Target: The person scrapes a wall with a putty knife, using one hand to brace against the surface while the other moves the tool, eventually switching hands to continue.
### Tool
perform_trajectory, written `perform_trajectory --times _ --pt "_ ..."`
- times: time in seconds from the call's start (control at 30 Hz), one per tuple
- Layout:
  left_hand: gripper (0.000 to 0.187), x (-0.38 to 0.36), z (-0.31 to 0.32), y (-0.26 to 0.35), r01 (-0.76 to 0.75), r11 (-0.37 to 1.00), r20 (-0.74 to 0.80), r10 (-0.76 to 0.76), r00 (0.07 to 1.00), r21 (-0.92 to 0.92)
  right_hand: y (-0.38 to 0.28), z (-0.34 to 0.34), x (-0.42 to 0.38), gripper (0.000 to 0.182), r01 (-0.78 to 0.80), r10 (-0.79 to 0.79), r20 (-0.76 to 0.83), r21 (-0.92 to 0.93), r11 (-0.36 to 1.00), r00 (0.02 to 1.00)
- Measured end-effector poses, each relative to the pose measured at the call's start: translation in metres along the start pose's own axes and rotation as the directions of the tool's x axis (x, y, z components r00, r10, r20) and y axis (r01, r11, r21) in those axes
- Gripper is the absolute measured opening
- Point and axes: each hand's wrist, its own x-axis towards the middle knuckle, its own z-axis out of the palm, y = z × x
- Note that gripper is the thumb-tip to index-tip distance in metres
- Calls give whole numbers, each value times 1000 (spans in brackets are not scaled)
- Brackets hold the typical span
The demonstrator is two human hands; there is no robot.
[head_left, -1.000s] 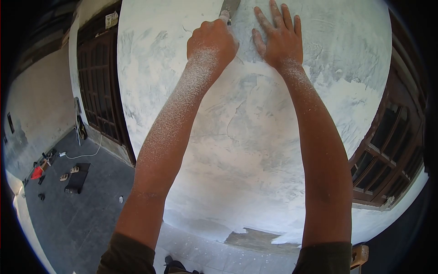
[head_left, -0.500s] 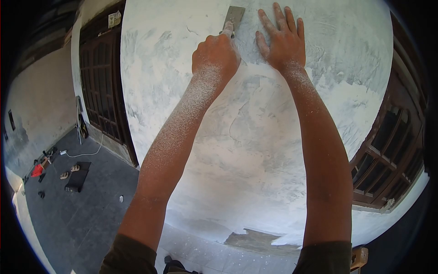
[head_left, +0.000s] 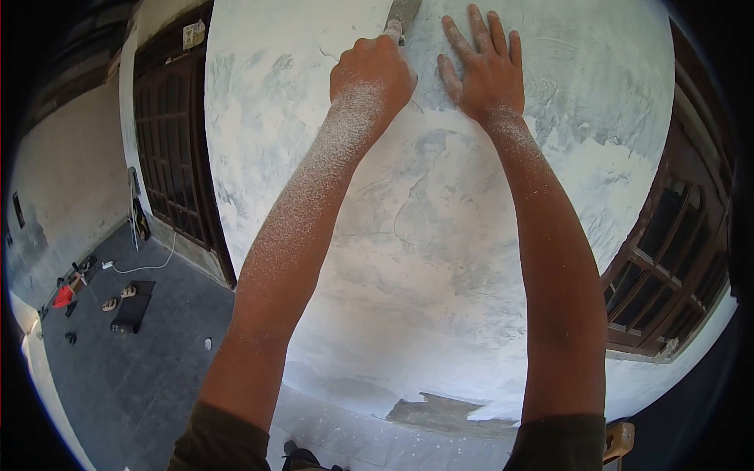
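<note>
High on a patchy white-and-grey wall (head_left: 440, 212), my left hand (head_left: 373, 74) is closed round a putty knife (head_left: 404, 11), one finger stretched along it. The metal blade points upward and its far end runs out at the top of the view. The handle is hidden inside my fist. Just to the right, my right hand (head_left: 488, 74) lies flat against the wall with its fingers spread, holding nothing. White dust coats my left wrist and forearm, and some is on my right wrist.
A dark wooden door (head_left: 169, 145) stands to the left, a brown window (head_left: 664, 275) to the right. On the grey floor (head_left: 165, 353) lie sandals (head_left: 118, 298), a dark mat (head_left: 132, 310), a white cable (head_left: 149, 268) and a red item (head_left: 63, 296). Bare plaster (head_left: 440, 412) shows low down.
My left hand has slid upward along the wall with the putty knife, so less of the blade shows. My right hand stays in nearly the same place.
</note>
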Motion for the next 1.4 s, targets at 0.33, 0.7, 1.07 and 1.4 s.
perform_trajectory --times 0.33,0.7,1.07,1.4 --pt "48 0 -2 0 -18 1000 -43 18 999 3 -2 -3 -2 62 -7 6 33 23 1000 999" --pt "49 -5 -1 0 -9 1000 1 9 1000 9 -4 -3 -3 63 -15 16 53 -10 1000 998" --pt "46 -6 3 -6 -16 1000 -2 16 1000 9 -1 0 -3 63 0 1 49 -23 1000 999" --pt "46 -1 -3 0 8 999 37 -10 999 47 -2 -1 -4 64 -7 7 50 9 1000 999"
